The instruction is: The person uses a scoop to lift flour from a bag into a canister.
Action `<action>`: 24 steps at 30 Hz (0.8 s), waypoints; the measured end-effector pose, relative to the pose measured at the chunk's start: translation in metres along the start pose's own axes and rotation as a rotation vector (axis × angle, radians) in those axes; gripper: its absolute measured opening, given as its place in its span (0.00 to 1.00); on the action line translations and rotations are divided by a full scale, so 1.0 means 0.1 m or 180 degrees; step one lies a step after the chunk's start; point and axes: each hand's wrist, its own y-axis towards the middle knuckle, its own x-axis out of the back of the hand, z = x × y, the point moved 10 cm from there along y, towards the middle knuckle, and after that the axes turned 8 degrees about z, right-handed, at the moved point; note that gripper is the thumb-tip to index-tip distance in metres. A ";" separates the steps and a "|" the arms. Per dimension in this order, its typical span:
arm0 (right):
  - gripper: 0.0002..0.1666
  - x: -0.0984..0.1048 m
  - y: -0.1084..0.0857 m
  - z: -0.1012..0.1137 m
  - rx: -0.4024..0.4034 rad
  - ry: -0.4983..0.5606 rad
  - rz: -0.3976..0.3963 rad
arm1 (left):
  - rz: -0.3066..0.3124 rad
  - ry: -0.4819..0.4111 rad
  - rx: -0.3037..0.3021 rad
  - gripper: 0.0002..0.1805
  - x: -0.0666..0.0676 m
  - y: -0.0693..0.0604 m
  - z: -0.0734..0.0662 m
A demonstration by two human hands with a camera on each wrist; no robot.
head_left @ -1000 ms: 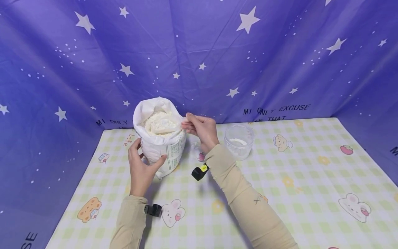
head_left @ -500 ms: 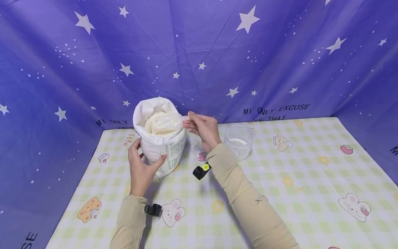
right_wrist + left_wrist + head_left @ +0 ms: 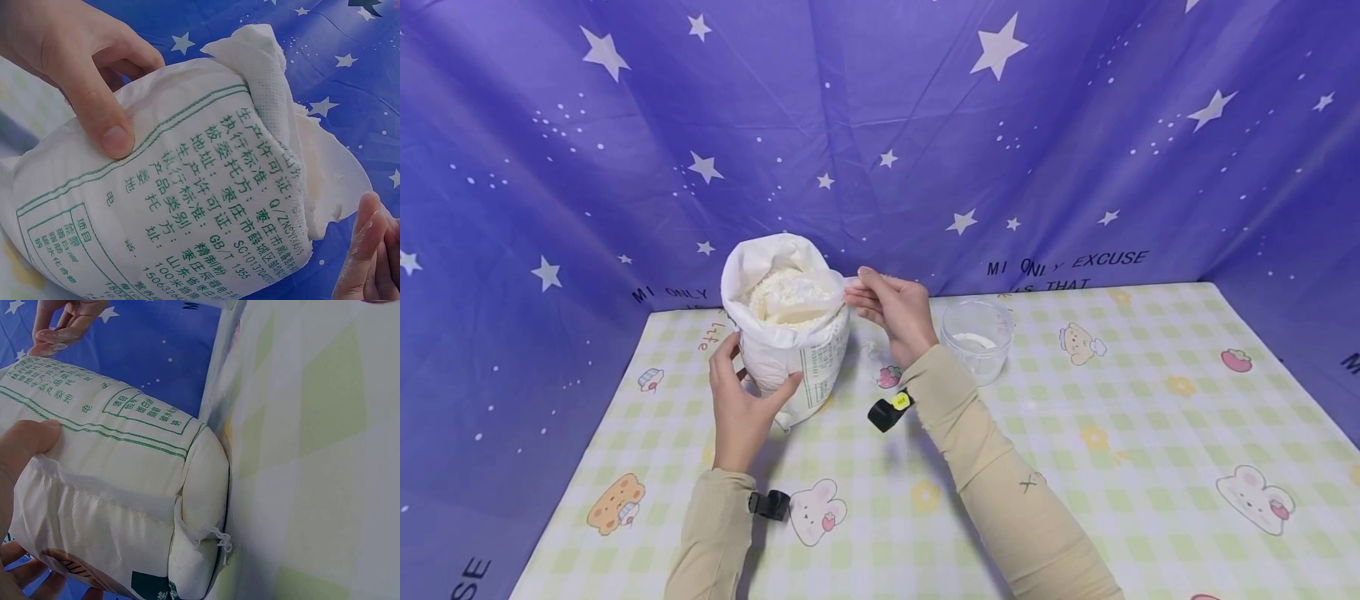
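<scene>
A white sack of flour [image 3: 782, 367] stands upright on the table with its mouth rolled back. Pale flour [image 3: 767, 296] shows inside. My left hand [image 3: 745, 408] grips the sack's lower side, thumb on the printed front and fingers round the far side. With my right hand [image 3: 895, 312] I pinch the handle of a translucent white scoop [image 3: 826, 292] at the sack's right rim. The scoop's bowl lies in the mouth with flour in it, and the right wrist view shows flour clinging to the scoop [image 3: 344, 172]. White powder dusts the right fingertips.
Just right of my right hand stands a clear round plastic tub [image 3: 977, 350] with a little white powder at its bottom. A checked cloth [image 3: 1075, 517] covers the table. Behind the sack hangs a blue star-printed curtain [image 3: 880, 100].
My right hand has shifted slightly to the right, drawing the scoop a little toward the sack's right rim; more of its handle shows. The left hand and sack stay put.
</scene>
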 end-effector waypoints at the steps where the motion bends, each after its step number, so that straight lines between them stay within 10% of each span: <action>1: 0.14 0.00 0.00 0.00 -0.0007 0.0016 0.0001 | -0.0001 0.0000 0.0000 0.53 0.00 0.00 0.00; 24: 0.15 0.10 -0.03 0.01 -0.0087 0.0142 -0.0007 | 0.0000 0.0020 -0.0017 0.52 0.00 0.00 0.00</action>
